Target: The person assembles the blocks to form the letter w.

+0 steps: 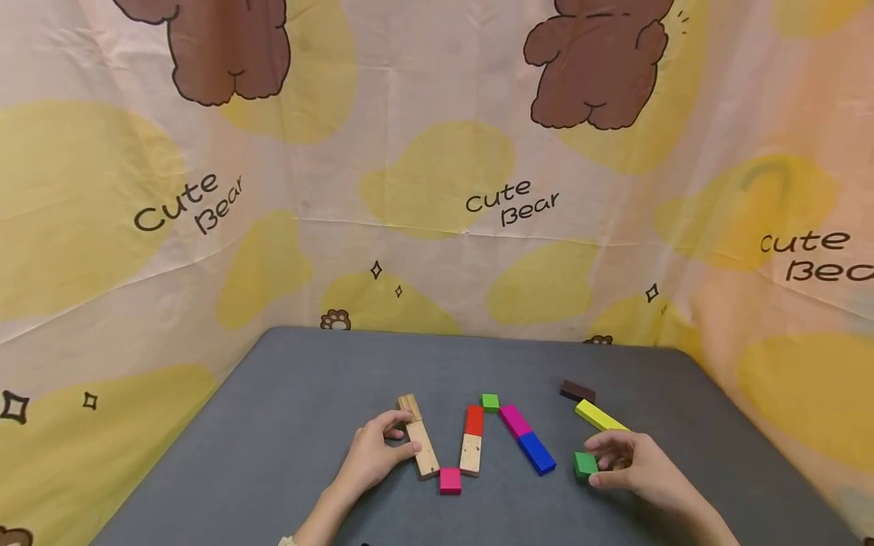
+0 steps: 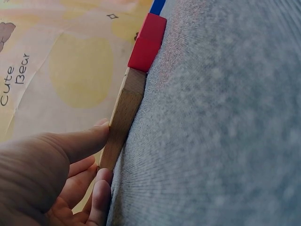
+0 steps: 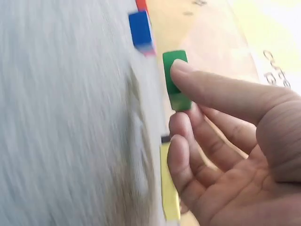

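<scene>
My left hand (image 1: 375, 453) is at two plain wooden blocks laid end to end. Its thumb lies on the nearer wooden block (image 1: 425, 455) and its index finger reaches the farther wooden block (image 1: 407, 404). In the left wrist view the curled fingers are beside the wooden block (image 2: 123, 110). My right hand (image 1: 638, 464) pinches a dark green block (image 1: 582, 464) between thumb and fingers; in the right wrist view the green block (image 3: 175, 70) appears off the cloth. A pink-red block (image 1: 450, 481) touches the near end of the left wooden row.
Right of it, a speckled wooden block (image 1: 470, 455) meets a red block (image 1: 474, 420). A light green block (image 1: 490, 403), magenta block (image 1: 515, 420) and blue block (image 1: 537, 453) continue the zigzag. A yellow block (image 1: 599, 415) and dark brown block (image 1: 577, 391) lie farther right on the grey table (image 1: 307, 394).
</scene>
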### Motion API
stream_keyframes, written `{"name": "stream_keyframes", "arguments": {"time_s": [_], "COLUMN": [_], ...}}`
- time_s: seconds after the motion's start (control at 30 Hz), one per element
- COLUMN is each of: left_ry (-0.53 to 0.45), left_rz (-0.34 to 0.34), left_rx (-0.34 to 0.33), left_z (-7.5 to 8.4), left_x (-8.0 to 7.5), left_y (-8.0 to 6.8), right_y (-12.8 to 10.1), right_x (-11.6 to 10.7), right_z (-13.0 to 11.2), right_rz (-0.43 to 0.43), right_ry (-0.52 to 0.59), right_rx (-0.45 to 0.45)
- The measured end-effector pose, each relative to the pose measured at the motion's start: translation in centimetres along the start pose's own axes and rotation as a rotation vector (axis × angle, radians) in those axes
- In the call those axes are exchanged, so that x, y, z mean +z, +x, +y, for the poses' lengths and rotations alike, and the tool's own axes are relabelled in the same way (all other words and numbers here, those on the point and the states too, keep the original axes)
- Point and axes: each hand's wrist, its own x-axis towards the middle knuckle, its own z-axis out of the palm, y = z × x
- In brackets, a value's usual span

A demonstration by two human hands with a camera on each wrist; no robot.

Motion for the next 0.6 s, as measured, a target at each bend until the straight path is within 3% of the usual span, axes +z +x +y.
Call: {"name": "stream_keyframes", "arguments": {"time_s": [0.27, 0.6], "left_ry": [0.0, 0.004], "left_rz": [0.003, 0.005], "left_rx": [-0.007, -0.005], "left_z": [0.0, -0.1], "left_x": [-0.1, 0.0], "left_y": [0.0, 0.2], "right_y": [0.9, 1.1], "right_x": [2.3, 2.6], "right_z": [-0.8, -0.6], "right_rz": [-0.072, -0.074], "right_ry": [0.038, 0.078], "right_rx": [-0.003, 0.03]}}
